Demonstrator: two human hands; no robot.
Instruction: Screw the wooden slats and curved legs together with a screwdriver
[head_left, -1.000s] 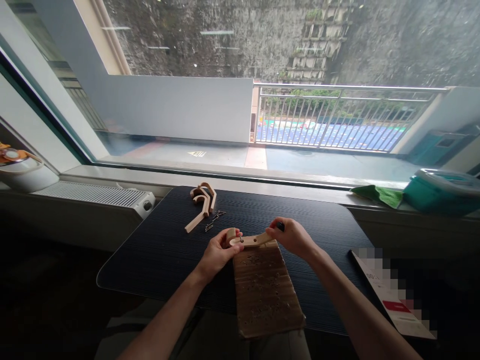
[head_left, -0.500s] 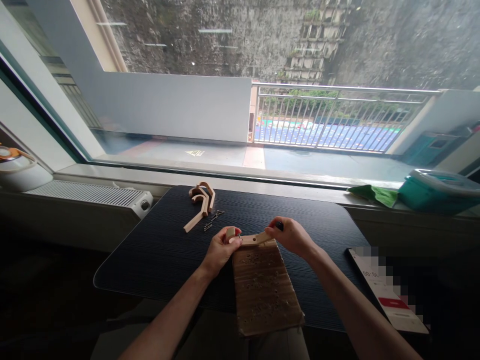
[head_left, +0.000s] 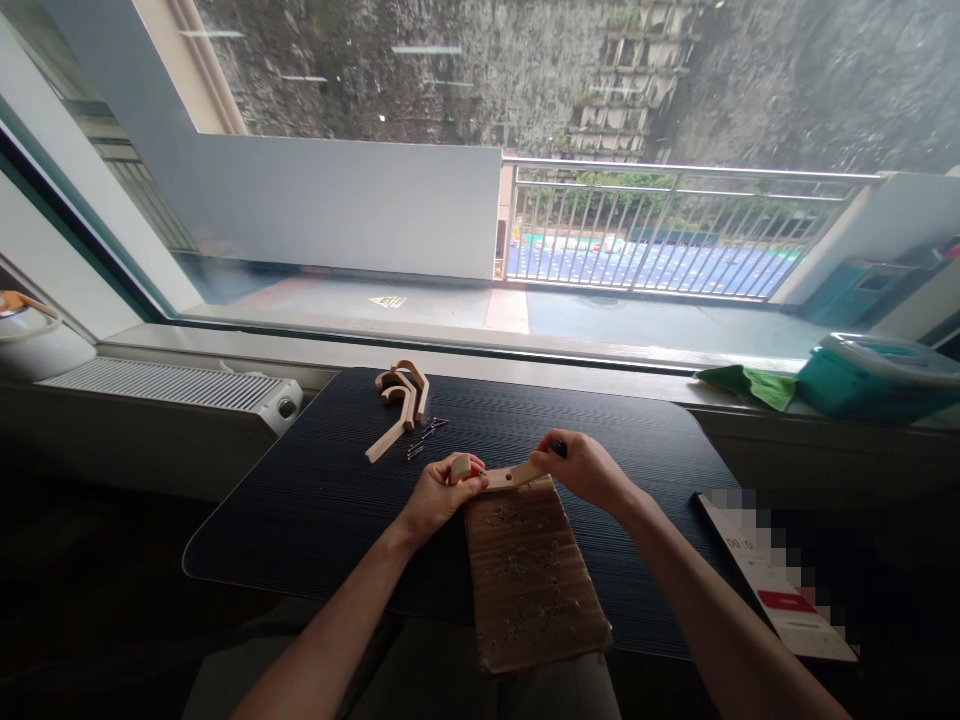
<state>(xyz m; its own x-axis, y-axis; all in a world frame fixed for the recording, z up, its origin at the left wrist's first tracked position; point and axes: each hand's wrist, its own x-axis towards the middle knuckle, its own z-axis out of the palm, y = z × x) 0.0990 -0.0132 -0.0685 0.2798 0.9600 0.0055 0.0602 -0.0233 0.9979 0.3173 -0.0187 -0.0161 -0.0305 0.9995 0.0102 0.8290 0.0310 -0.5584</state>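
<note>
Left hand (head_left: 436,500), seemingly nearly closed, grips wooden hook (head_left: 496,481).

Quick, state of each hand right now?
Left hand: closed, holding the wooden piece near its curved end.
Right hand: closed on the wooden piece's other end, with a dark object also in its grip.

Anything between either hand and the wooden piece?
Nothing visible: the left hand and right hand are both on the wooden piece, at the brown board's far edge. The small metal fasteners lie apart, beyond the left hand.
</note>
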